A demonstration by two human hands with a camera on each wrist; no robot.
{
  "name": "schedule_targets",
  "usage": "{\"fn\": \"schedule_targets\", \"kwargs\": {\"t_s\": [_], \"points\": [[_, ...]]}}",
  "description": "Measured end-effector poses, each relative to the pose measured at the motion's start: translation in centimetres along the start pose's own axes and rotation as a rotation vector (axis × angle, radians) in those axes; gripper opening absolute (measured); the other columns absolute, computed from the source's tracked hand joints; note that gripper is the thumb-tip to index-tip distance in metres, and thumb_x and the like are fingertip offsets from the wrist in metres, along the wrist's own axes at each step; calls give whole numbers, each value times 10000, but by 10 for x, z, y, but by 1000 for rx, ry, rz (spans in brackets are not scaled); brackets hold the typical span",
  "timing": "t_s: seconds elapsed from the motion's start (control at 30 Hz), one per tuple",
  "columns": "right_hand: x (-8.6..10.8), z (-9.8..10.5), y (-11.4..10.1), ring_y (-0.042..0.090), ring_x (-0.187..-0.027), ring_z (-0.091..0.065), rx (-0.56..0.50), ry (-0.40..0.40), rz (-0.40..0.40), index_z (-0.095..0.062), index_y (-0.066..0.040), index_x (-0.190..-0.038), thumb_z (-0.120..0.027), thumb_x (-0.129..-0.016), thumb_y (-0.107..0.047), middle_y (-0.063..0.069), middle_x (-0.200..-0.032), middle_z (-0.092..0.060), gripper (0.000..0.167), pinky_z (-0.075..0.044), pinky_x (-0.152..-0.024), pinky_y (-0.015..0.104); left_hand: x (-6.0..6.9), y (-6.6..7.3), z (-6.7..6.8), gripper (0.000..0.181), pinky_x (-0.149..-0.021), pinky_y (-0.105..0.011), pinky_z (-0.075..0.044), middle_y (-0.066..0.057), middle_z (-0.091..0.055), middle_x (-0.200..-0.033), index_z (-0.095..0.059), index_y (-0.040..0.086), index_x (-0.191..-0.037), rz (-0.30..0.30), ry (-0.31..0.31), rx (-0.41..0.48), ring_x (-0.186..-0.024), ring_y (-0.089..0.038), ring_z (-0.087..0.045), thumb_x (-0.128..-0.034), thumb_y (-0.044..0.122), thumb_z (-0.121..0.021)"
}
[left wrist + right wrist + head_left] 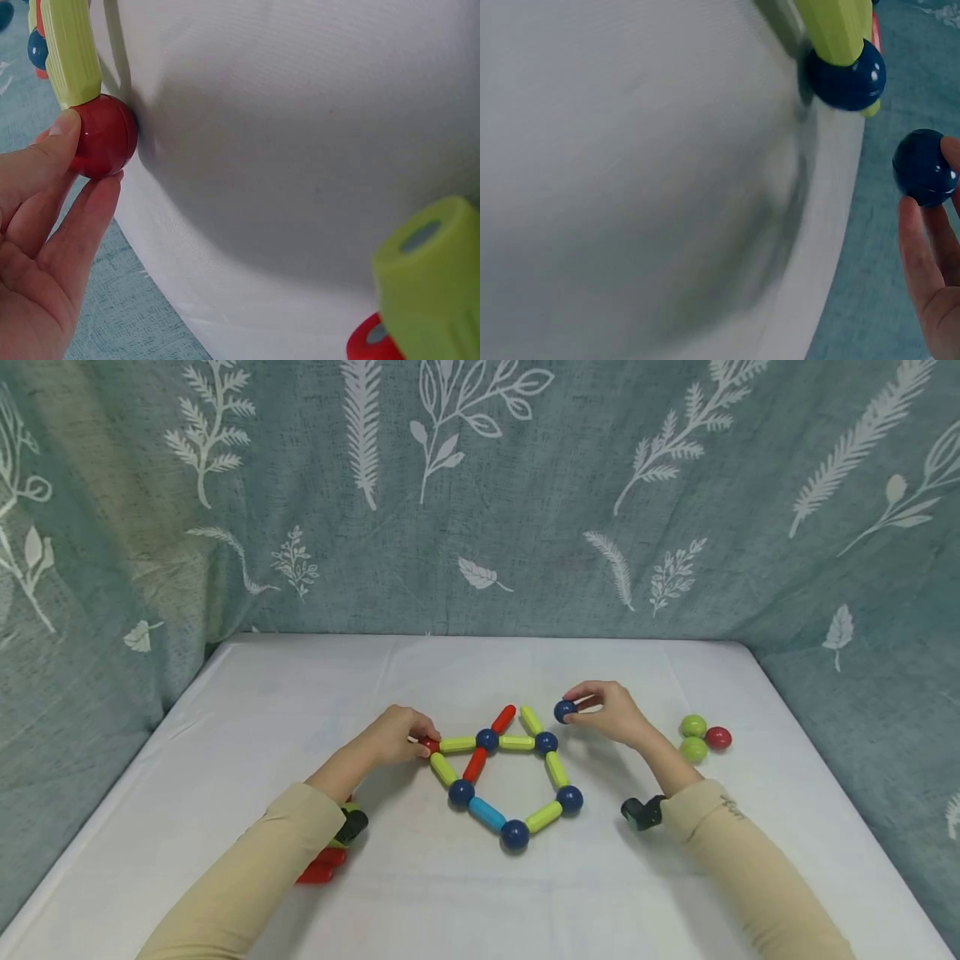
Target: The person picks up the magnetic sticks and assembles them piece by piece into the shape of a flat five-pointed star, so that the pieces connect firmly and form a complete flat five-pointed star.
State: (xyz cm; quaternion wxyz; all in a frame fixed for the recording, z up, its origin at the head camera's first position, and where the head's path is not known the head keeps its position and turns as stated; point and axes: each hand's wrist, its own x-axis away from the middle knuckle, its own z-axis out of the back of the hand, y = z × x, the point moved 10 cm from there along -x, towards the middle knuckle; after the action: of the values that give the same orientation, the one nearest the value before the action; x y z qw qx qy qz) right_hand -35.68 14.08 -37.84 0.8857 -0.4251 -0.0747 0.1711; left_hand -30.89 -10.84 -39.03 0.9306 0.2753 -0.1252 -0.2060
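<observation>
My left hand [395, 737] pinches a red ball [106, 139] between thumb and fingers. That ball sits at the left corner of a frame of sticks and balls lying flat, joined to a yellow-green stick [71, 52]. Between the fingertips of my right hand [617, 714] is a dark blue ball [924, 166], held apart from the frame. It is just right of a yellow-green stick [532, 720] and a red stick [504, 719], which point away at the far side. Dark blue balls [515, 835] and a light blue stick [487, 815] form the near side.
Two green balls [693, 749] and a red ball [718, 738] cluster at the right on the white-covered table [465, 910]. Red sticks [318, 870] and yellow-green ones lie partly hidden beneath the left forearm. A patterned curtain [480, 527] hangs behind.
</observation>
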Motion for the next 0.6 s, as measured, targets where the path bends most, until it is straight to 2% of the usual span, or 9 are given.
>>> {"fn": "schedule_targets", "kwargs": {"t_s": [0.17, 0.33, 0.47, 0.6], "points": [[-27, -16, -14, 295, -997, -585, 1, -26, -2, -632, -1, -1067, -697, -796, -69, 157, -1084, -615, 286, -488, -830, 381, 0, -2, -1, 174, -827, -372, -494, -68, -680, -909, -694, 1, -953, 6, 1, 3, -922, -240, -615, -782, -31, -679], [-50, -27, -17, 270, -995, -581, 16, -32, -56, -636, -18, -1069, -690, -802, -57, 149, -1113, -604, 275, -489, -833, 354, 1, -1, 1, 174, -823, -371, -496, -71, -680, -904, -693, -5, -950, -4, 4, 1, -905, -232, -616, -780, -39, -677], [-61, -36, -18, 275, -997, -589, 0, -68, -72, -630, -2, -1070, -685, -800, -34, 158, -1107, -606, 278, -489, -836, 342, 1, 1, 1, 171, -817, -369, -499, -75, -681, -904, -692, -8, -948, -15, 7, -1, -898, -230, -619, -781, -40, -676], [-67, -46, -19, 283, -1021, -588, 10, -118, -79, -624, 12, -1076, -683, -801, -36, 166, -1107, -610, 285, -480, -851, 339, 1, 0, 1, 181, -819, -362, -500, -65, -681, -911, -695, 5, -961, 2, 2, -3, -913, -229, -618, -782, -24, -682]]}}
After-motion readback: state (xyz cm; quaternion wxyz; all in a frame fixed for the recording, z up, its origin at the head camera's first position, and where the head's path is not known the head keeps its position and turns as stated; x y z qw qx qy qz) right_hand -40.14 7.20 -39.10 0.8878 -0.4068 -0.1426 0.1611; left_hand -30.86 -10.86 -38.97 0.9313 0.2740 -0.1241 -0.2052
